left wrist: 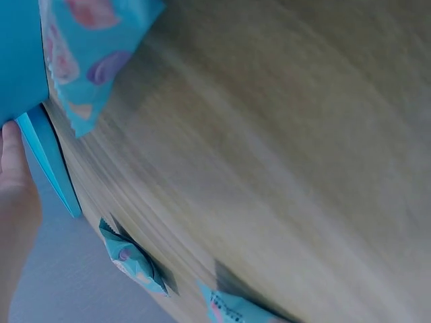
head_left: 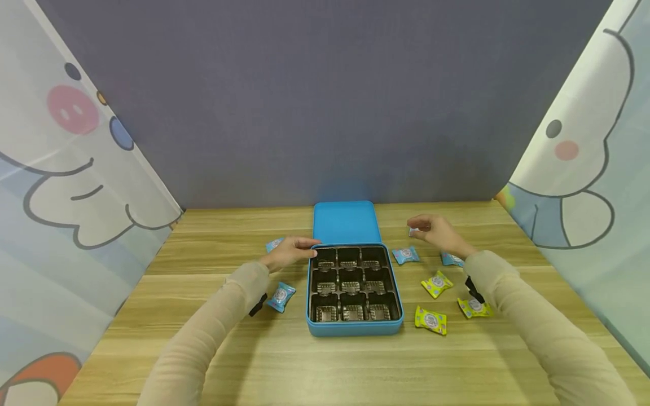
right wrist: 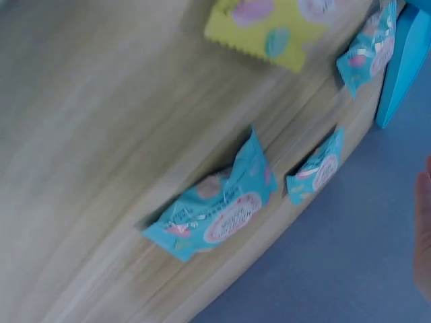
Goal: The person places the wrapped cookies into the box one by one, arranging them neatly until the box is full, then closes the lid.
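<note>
My left hand (head_left: 289, 252) rests at the back left corner of a blue tin box (head_left: 355, 328), its fingertips and thumb touching the rim. In the left wrist view a straight finger (left wrist: 13, 161) lies against the box's corner. The box holds a dark plastic tray (head_left: 350, 273) of several square compartments, and its blue lid (head_left: 345, 221) is folded back. My right hand (head_left: 439, 232) is over the far right of the table, fingers bent loosely down above a blue wrapped candy (head_left: 413, 232). That candy (right wrist: 316, 168) lies on the table in the right wrist view.
Right of the box lie blue candies (head_left: 405, 255) (right wrist: 219, 212) and yellow-green candies (head_left: 430, 320) (head_left: 437, 283) (head_left: 474, 307). Left of it are blue candies (head_left: 281, 297) (head_left: 274, 244) (left wrist: 101, 54). A grey panel (head_left: 335, 113) stands behind the wooden table (head_left: 325, 372).
</note>
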A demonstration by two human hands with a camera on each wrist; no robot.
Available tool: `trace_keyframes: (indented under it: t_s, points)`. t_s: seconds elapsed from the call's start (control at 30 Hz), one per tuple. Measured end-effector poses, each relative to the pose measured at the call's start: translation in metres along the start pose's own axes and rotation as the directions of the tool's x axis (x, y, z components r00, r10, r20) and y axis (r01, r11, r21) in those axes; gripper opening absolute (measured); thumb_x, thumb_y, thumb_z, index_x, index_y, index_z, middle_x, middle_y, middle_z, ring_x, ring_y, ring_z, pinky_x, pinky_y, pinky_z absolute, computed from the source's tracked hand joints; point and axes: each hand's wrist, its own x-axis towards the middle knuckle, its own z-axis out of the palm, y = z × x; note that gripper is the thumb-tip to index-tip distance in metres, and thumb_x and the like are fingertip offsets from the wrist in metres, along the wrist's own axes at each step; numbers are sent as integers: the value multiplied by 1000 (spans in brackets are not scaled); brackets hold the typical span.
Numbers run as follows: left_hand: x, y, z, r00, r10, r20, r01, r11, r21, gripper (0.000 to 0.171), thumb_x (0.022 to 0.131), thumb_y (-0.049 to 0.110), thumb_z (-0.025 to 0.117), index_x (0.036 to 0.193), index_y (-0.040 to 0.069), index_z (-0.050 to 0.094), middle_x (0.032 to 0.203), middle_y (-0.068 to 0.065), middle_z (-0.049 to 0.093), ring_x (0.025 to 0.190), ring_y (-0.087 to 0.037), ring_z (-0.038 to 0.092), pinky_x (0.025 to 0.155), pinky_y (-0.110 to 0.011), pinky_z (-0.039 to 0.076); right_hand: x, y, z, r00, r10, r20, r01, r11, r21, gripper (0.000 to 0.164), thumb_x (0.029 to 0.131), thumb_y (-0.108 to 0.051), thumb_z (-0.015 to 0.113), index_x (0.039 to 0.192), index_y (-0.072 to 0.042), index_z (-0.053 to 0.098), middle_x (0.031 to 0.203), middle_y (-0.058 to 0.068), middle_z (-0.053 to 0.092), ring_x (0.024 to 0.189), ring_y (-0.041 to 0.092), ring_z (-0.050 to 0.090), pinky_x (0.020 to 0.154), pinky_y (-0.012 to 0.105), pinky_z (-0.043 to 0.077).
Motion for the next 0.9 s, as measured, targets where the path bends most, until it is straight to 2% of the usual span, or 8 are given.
trace_keyframes:
  t_s: [0.23, 0.5, 0.73, 0.9]
  points:
    - [0, 1, 0, 1000, -2, -25, 3, 1000, 9, 48, 88, 29, 60, 132, 15, 49, 141, -6, 41, 130, -27, 38, 105, -43, 37, 12, 11, -12, 998, 52, 27, -52, 999, 6, 40, 89, -10, 56, 127, 3, 49, 127, 26, 50, 117, 40, 47, 99, 49, 42]
    - [-2, 1, 1, 1000, -19, -18, 19, 1000, 6, 50, 87, 29, 62, 133, 16, 48, 140, -6, 42, 129, -27, 40, 105, -42, 37, 16, 31, -16, 997, 75, 36, -75, 997, -5, 44, 89, -9, 58, 127, 8, 45, 128, 28, 47, 119, 42, 44, 103, 50, 37]
    - [-4, -1, 0, 1000, -27, -16, 27, 1000, -14, 52, 86, 30, 63, 134, 15, 47, 140, -6, 42, 129, -26, 40, 105, -42, 38, 17, 41, -15, 989, 130, 76, -132, 991, 19, 48, 87, -12, 60, 129, 5, 44, 133, 25, 43, 124, 42, 39, 106, 50, 33]
    - [-3, -2, 1, 1000, -6, -14, 6, 1000, -17, 52, 86, 32, 63, 133, 16, 48, 139, -6, 43, 128, -27, 41, 104, -42, 38, 17, 45, -16, 977, 189, 97, -191, 981, 17, 50, 88, -13, 59, 132, 2, 40, 137, 22, 40, 127, 42, 33, 107, 53, 29]
